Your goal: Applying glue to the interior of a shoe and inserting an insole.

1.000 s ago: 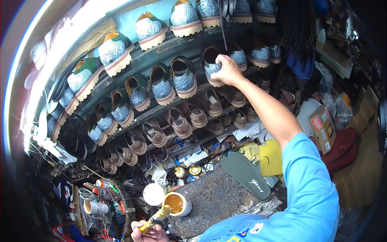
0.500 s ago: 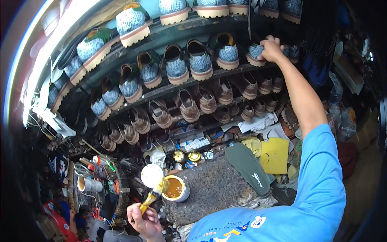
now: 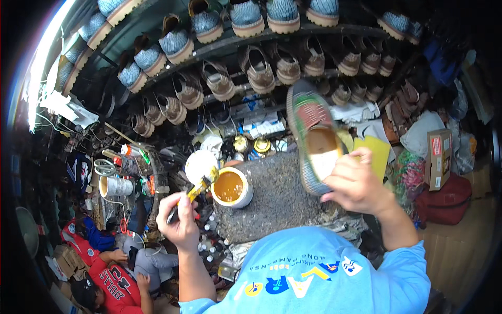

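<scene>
Shoe (image 3: 314, 116), one piece, is in the right grip (image 3: 358, 180), which is clamped on its heel end. The toe points away from the person, the opening faces upward, and the reddish-brown front part lies beyond the fingertips, to their left. The shoe is above the right part of the dark, rough surface (image 3: 272, 209); whether it touches this surface, I cannot tell.

The left grip (image 3: 180, 217) is closed around the handle of one brush (image 3: 196, 189), its fingers together on it. The yellowish bristles point away from this grip and are just beside the rim of one white pot (image 3: 247, 192). The pot stands on the left part of the surface, between the brush and the shoe, and contains amber liquid (image 3: 229, 187). One white lid (image 3: 201, 163) lies just behind the brush. Two small tins (image 3: 262, 145) are farther back, near each other.

On the shelf (image 3: 222, 47) behind, in the row of blue shoes (image 3: 246, 15), I count nine: seven, then a gap, then two at the right. Below them are many brown shoes (image 3: 219, 86); some overlap, so their exact number I cannot tell. At the right there are one yellow sheet (image 3: 381, 154), one box (image 3: 438, 159) and one red bag (image 3: 444, 200). At the lower left, one co-worker (image 3: 115, 285) wears a red shirt.
</scene>
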Motion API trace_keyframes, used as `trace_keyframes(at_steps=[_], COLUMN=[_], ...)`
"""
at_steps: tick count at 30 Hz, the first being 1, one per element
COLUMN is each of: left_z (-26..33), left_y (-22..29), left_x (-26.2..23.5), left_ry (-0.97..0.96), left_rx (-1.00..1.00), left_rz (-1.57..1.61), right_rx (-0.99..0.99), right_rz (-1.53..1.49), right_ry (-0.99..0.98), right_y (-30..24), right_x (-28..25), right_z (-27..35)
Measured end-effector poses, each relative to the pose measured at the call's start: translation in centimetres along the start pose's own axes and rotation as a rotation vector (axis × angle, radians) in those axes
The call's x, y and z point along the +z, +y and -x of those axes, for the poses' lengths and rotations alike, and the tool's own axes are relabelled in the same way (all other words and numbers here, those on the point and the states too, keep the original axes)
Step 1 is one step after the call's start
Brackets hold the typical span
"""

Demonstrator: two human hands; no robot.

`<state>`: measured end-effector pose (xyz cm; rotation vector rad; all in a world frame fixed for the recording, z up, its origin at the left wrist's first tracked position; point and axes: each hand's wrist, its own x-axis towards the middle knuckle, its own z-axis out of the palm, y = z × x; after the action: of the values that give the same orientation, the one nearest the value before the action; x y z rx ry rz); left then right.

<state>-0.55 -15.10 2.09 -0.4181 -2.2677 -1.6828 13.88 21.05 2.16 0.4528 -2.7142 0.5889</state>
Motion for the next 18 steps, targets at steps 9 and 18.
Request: trace_keyframes(at_steps=[9,18], left_z=[-1.8,-0.9], left_y=[-2.6,-9.6], left_x=[1.3,-0.3], left_ry=[-0.315,-0.004], left_rx=[0.028,-0.915], left_rz=[-0.384,0.658], right_rx=[-0.094,-0.130], right_rz=[-0.257,-0.060], right_ry=[-0.098,-0.295], right_y=[-3.2,-0.3], right_x=[9.9,5.3], right_z=[1.5,-2.4])
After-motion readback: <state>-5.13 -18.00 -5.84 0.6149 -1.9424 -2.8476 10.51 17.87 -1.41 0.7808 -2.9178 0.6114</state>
